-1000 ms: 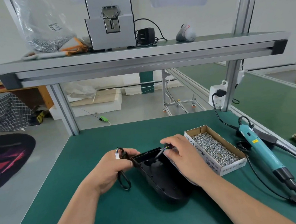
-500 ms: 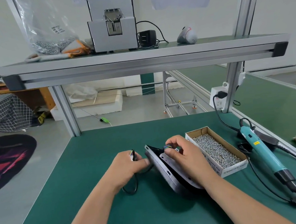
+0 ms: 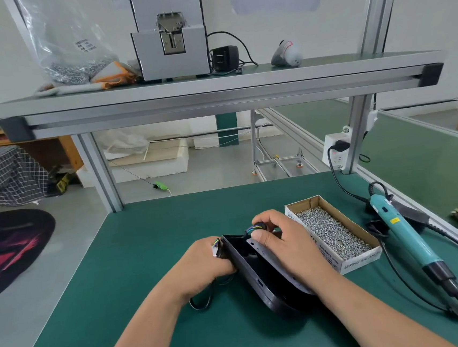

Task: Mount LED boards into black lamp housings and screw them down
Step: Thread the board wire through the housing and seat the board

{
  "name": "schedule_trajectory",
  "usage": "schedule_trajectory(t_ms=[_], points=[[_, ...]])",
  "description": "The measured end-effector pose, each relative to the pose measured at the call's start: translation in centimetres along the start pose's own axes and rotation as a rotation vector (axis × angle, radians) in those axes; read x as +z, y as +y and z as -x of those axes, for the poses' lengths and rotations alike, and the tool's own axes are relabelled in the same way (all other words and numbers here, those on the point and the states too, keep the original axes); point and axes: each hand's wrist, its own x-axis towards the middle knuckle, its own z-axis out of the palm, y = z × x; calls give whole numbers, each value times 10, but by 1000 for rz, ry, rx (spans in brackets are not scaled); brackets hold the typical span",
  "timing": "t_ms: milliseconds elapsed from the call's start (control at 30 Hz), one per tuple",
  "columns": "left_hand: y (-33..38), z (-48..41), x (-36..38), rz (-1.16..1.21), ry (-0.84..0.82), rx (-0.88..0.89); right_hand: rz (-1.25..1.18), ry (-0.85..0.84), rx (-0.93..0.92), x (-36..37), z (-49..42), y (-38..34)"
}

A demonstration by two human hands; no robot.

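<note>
Right grip [image 3: 285,245] pinches wires [image 3: 251,229] over housing [image 3: 242,261], screw box [image 3: 354,262] just beside.

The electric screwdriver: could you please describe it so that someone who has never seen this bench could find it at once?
Start at the green worktop and look along its right side, just beyond the open cardboard box of screws. The electric screwdriver lies flat there, black tip pointing toward the person. It is the only teal, stick-shaped tool on the bench.
</note>
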Motion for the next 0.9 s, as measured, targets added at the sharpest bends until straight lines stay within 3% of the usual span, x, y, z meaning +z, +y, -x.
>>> schedule_trajectory(t_ms=[367, 500, 733, 900], points=[[3, -2, 8, 45, 92, -20, -33, 3, -42, -2, 4, -11], [7, 4, 4, 56, 94, -28, 116, 25, -119, -10, 4, -16], [4, 5, 5, 120, 78, -53, 138, -40, -206, -17, 7, -21], [3, 5, 1, 120, 64, -69, 85, 35, -120, -15, 4, -22]])
